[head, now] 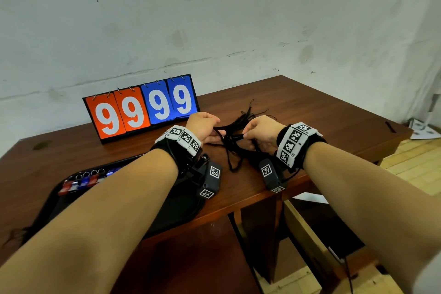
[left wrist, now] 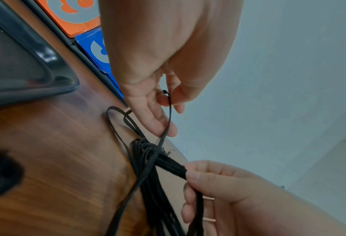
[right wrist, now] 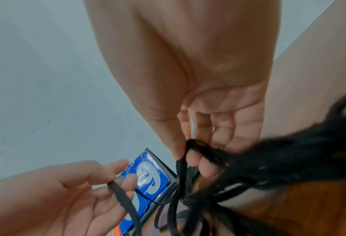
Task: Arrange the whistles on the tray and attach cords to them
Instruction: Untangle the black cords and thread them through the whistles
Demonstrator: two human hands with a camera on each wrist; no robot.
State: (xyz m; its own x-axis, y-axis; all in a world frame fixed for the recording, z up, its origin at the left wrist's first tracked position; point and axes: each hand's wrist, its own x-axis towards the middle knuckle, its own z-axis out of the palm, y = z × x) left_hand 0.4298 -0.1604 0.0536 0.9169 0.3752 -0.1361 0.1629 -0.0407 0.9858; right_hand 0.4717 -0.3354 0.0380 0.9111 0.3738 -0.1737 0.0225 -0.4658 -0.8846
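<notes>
A tangled bundle of black cords (head: 235, 136) hangs between my two hands above the wooden table (head: 298, 107). My right hand (head: 256, 132) grips the bundle (right wrist: 238, 162) between thumb and curled fingers. My left hand (head: 210, 130) pinches a single cord (left wrist: 169, 115) that leads off the bundle (left wrist: 153, 159). That cord (right wrist: 125, 198) shows in the right wrist view between the left thumb and fingers. Several red, white and blue whistles (head: 81, 182) lie in a row on the black tray (head: 71, 175), partly hidden by my left forearm.
A flip scoreboard (head: 143, 106) reading 9 9 9 9 stands at the back of the table against the wall. The tray (left wrist: 36, 71) lies at the near left. The table's right edge drops to a wooden floor (head: 410, 162).
</notes>
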